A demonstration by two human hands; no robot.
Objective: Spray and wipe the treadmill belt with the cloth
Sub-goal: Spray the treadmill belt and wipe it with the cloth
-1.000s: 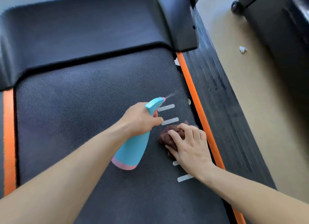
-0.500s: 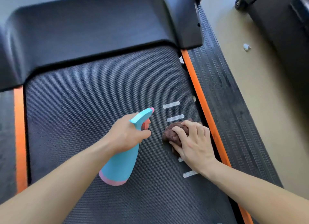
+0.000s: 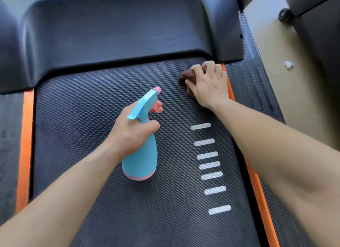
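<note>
Right hand point(image 3: 208, 84) presses cloth point(image 3: 185, 77) on belt point(image 3: 92, 117) at 1 o'clock; left hand point(image 3: 131, 132) grips bottle point(image 3: 141, 158) mid-belt, w/ finger on trigger.

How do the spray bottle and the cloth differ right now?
Colour: the spray bottle is light blue with pink trim; the cloth is dark brown. Shape: the spray bottle is rigid, the cloth bunched. Place: the spray bottle is over the middle of the treadmill belt in the left hand; the cloth is at its far right edge under the right hand. Shared: one hand holds each.
</note>
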